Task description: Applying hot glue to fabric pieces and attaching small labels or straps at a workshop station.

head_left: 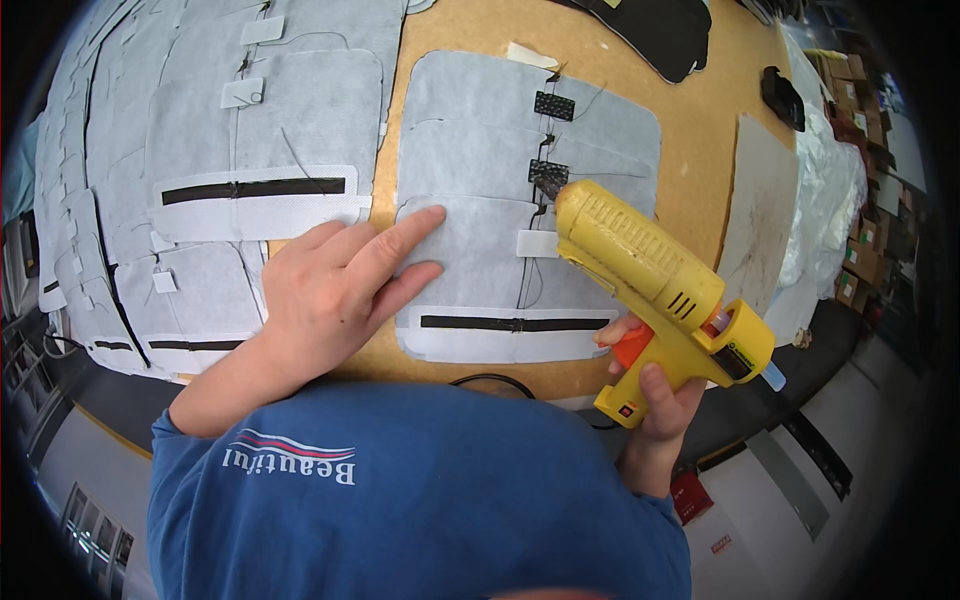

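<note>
A yellow hot glue gun (645, 262) is gripped in my right hand (662, 402), one finger on its orange trigger. A glue stick pokes from its back end. The nozzle points up and left, close to a black textured patch (548, 173) on a grey fabric pad (455, 160); whether it touches cannot be told. My left hand (340, 268) lies at the pad's left edge, index finger and thumb stretched apart, holding nothing. Thin wires run down the pad past another black patch (554, 106), a white tab (537, 243) and a black strip (470, 323).
More grey pads (330, 110) with wires and tabs cover the left of the wooden table (690, 150). Black pieces (660, 35) lie at the far edge. At the right are a grey board (755, 210), clear plastic sheeting (825, 175) and cardboard boxes (862, 250).
</note>
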### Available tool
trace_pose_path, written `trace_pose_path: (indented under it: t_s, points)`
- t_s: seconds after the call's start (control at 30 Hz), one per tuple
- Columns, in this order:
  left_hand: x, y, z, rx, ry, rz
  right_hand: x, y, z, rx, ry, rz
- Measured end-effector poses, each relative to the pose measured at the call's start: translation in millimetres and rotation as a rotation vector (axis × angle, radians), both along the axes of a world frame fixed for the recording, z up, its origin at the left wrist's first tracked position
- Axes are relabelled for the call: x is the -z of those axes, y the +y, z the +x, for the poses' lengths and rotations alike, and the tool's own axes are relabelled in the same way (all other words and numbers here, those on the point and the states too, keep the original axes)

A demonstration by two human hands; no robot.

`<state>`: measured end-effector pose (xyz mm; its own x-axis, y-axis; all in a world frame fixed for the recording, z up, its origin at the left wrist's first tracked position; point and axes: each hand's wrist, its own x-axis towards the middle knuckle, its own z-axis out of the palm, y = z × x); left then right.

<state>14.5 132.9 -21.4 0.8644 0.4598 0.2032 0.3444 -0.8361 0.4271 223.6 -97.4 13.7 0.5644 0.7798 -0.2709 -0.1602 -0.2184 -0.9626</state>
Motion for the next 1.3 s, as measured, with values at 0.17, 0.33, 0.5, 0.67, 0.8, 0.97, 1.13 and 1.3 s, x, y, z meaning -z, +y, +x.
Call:
trace_pose_path:
  t_s: [0.17, 0.33, 0.5, 0.67, 0.8, 0.97, 1.13, 1.3]
  points:
    - [-1, 0, -1, 0.0, 0.0, -0.002, 2, -9, 5, 0.011, -0.027, 0.007]
    - [0, 1, -1, -0.01, -0.008, -0.026, 2, -9, 2, 0.067, -0.059, 0.011]
    - [-7, 0, -4, -0.069, -0.085, -0.139, 6, -13, 5, 0.04, -0.033, 0.039]
    - [-38, -2, -14, -0.224, -0.192, -0.687, 18, -37, 22, 0.089, 0.185, 0.165]
    - [-61, 3, -20, -0.246, -0.245, -1.718, 30, -62, 58, 0.358, 0.593, 0.596]
    - [-73, -13, -10, -0.342, -0.175, -1.868, 49, -114, 106, 0.493, 0.441, 0.599]
    - [-73, -27, -14, -0.318, -0.202, -1.985, 29, -110, 95, 0.724, 0.442, 0.333]
    - [-66, -31, -25, -0.189, -0.21, -2.054, 25, -124, 83, 0.745, 0.142, -0.029]
